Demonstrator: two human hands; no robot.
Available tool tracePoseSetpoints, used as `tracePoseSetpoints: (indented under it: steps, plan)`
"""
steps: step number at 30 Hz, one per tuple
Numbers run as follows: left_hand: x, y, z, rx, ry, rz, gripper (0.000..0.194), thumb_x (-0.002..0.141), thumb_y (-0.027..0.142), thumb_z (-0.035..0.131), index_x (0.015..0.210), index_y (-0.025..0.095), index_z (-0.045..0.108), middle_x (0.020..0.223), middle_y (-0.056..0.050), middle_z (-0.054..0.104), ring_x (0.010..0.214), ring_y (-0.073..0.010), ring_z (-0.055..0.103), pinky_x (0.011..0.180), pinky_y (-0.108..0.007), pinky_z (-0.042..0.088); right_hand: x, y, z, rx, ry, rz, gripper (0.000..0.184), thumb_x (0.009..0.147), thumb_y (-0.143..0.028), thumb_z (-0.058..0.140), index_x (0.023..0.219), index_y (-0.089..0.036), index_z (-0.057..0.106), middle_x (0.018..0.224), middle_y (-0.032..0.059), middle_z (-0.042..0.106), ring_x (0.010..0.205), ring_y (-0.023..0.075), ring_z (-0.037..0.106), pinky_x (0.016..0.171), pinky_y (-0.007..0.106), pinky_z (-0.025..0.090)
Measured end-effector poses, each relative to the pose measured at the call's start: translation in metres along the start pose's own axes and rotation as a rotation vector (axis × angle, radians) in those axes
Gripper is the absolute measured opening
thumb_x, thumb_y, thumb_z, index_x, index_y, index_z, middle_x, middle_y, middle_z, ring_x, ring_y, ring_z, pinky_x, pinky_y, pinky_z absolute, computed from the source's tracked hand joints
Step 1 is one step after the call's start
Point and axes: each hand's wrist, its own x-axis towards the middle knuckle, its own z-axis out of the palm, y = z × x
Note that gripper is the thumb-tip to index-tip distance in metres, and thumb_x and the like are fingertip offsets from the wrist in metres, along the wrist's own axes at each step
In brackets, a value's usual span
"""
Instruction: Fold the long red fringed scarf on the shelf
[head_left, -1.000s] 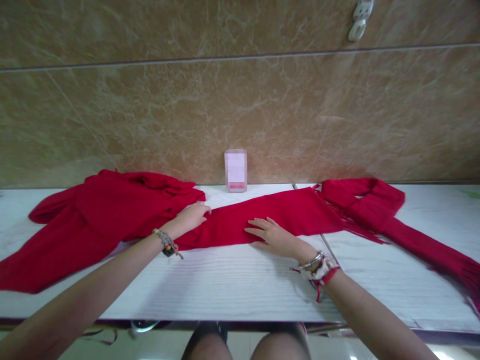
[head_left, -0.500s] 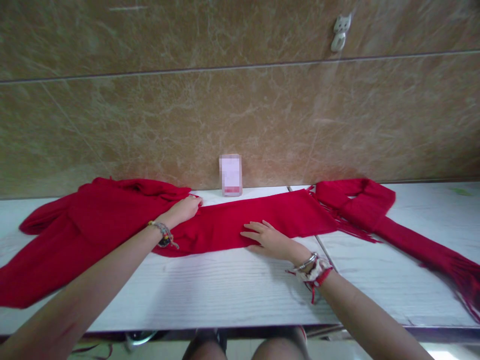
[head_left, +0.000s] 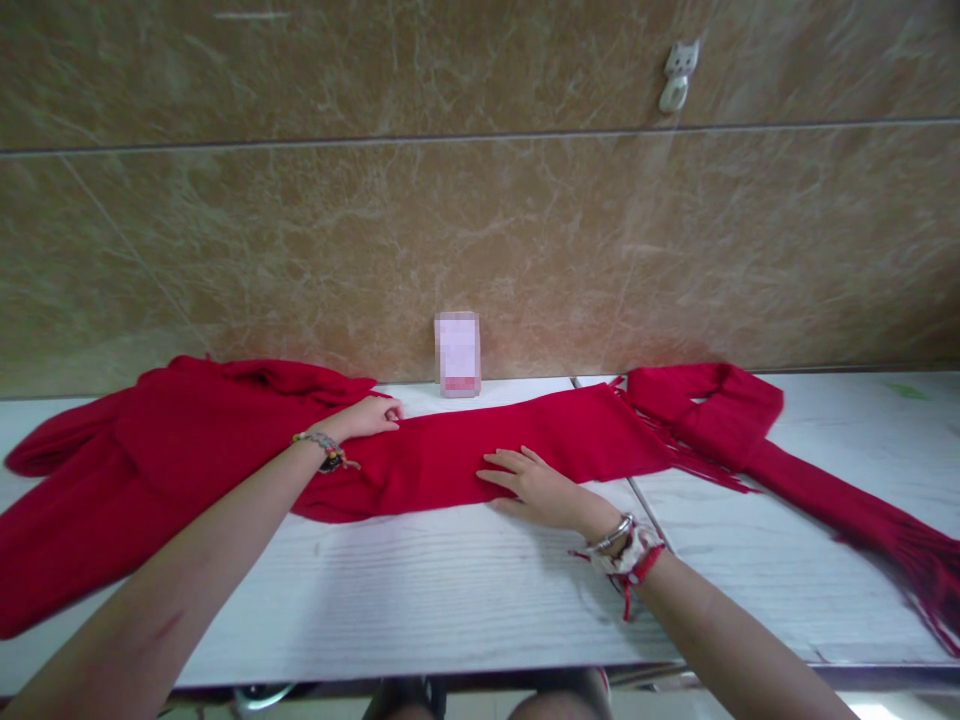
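A red fringed scarf [head_left: 450, 455] lies lengthwise on the white table, with a flattened strip in the middle and a loosely heaped part at the left. My left hand [head_left: 373, 416] is closed at the strip's far edge, fingers curled on the cloth beside the heap. Flat on the strip's near side rests my right hand [head_left: 534, 488], fingers spread. Fringe at the strip's right end meets another length of red fabric [head_left: 712, 410], which is folded over and trails to the lower right in tassels. Whether the two lengths are joined cannot be seen.
A small pale card or box [head_left: 457, 352], its face blurred, leans against the brown marbled wall [head_left: 337, 230]. A white cat-shaped hook [head_left: 679, 76] is fixed higher up. The white table [head_left: 420, 590] has a seam right of my right hand; my knees are below its front edge.
The view has shifted slightly. My left fingers have moved a little along the far edge of the scarf; my right hand stays spread on the cloth in nearly the same place.
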Motion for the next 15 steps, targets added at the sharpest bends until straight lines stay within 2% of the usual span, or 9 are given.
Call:
tracePoseSetpoints:
  steps: [5, 8, 12, 15]
  plan:
    - [0.006, -0.013, -0.002, 0.035, 0.012, -0.026, 0.016, 0.062, 0.011, 0.048, 0.072, 0.017, 0.058, 0.067, 0.001, 0.061, 0.064, -0.0117, 0.057, 0.061, -0.019, 0.043, 0.0, 0.0, 0.0, -0.002, 0.005, 0.006, 0.041, 0.087, -0.036, 0.044, 0.126, -0.022, 0.047, 0.134, 0.009, 0.043, 0.125, 0.0234, 0.035, 0.103, 0.049, 0.024]
    - [0.007, -0.012, -0.003, 0.091, 0.03, -0.025, 0.021, 0.059, 0.006, 0.047, 0.072, 0.017, 0.06, 0.068, 0.0, 0.06, 0.066, -0.0132, 0.057, 0.064, -0.02, 0.044, 0.0, -0.001, -0.001, -0.006, -0.004, 0.005, 0.041, 0.087, -0.036, 0.044, 0.126, -0.022, 0.047, 0.134, 0.0089, 0.043, 0.125, 0.0238, 0.035, 0.103, 0.049, 0.024]
    - [-0.005, 0.009, 0.009, 0.156, 0.112, 0.019, 0.033, 0.066, 0.005, 0.044, 0.092, 0.016, 0.061, 0.1, -0.008, 0.059, 0.092, -0.0189, 0.055, 0.085, -0.028, 0.041, 0.0, 0.0, 0.0, -0.009, -0.002, -0.004, 0.041, 0.088, -0.035, 0.044, 0.126, -0.021, 0.047, 0.134, 0.0094, 0.043, 0.125, 0.024, 0.035, 0.103, 0.049, 0.024]
    - [-0.02, 0.024, 0.03, 0.186, 0.151, 0.067, 0.034, 0.081, 0.016, 0.04, 0.11, 0.016, 0.055, 0.119, -0.012, 0.051, 0.108, -0.0215, 0.049, 0.095, -0.034, 0.035, 0.0, 0.0, 0.001, -0.011, 0.004, -0.008, 0.041, 0.087, -0.034, 0.044, 0.126, -0.021, 0.047, 0.134, 0.0099, 0.043, 0.125, 0.0239, 0.035, 0.102, 0.049, 0.025]
